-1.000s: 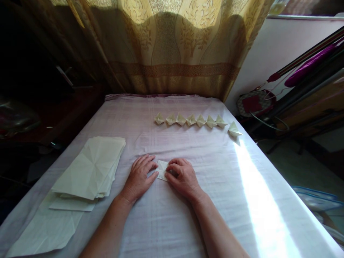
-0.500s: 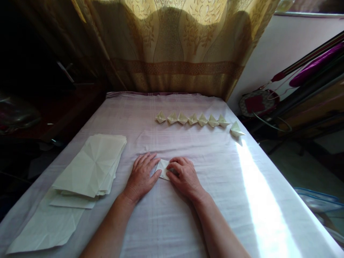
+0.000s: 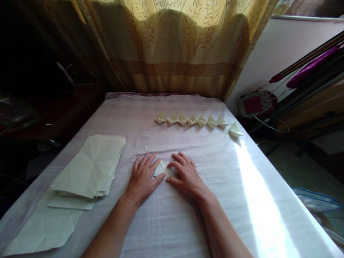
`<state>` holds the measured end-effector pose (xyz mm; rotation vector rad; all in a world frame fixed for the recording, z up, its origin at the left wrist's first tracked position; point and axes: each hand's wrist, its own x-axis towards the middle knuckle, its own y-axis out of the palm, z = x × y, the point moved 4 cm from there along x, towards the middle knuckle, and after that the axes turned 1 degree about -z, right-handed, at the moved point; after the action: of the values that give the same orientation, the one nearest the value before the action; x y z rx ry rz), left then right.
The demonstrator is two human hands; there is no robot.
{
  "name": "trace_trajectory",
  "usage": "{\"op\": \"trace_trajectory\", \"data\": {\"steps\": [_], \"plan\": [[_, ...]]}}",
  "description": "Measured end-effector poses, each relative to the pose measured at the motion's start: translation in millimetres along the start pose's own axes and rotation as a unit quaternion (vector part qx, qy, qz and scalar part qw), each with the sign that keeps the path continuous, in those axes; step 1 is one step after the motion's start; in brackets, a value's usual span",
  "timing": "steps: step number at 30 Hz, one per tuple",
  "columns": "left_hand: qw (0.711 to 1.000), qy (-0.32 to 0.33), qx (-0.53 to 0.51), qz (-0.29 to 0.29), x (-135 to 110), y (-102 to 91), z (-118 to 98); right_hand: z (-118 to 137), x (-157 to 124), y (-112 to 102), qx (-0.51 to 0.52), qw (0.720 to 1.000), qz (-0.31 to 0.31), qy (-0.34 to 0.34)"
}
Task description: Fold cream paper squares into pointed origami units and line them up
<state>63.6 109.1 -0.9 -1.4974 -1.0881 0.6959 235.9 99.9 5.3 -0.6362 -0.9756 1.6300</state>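
Now that the right hand [image 3: 189, 178] has loosened its pinch, both hands have fingers apart, and the paper [image 3: 163, 167] lies on the cloth [image 3: 166, 225] between them, its near edge under the left hand's [image 3: 142, 179] thumb, which seems to steady it.

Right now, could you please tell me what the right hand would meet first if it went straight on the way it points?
Most likely the folded paper, right at the fingertips of the right hand; whether they touch it is unclear. Just beyond lies the left hand.
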Motion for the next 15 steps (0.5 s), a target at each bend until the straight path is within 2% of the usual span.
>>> {"op": "trace_trajectory", "data": {"steps": [5, 10, 15], "plan": [[1.0, -0.021, -0.003, -0.004, -0.4, 1.2, -5.3, -1.9, -0.3, 1.5, 0.007, 1.0, -0.017, -0.014], [1.0, -0.018, 0.005, -0.013, -1.0, 2.6, -2.8, -10.3, 1.0, 5.1, 0.024, 0.994, -0.103, -0.011], [0.999, -0.002, 0.01, -0.032, -1.7, 1.5, -1.3, -10.6, 1.5, 8.1, 0.018, 0.99, -0.137, -0.007]]}}
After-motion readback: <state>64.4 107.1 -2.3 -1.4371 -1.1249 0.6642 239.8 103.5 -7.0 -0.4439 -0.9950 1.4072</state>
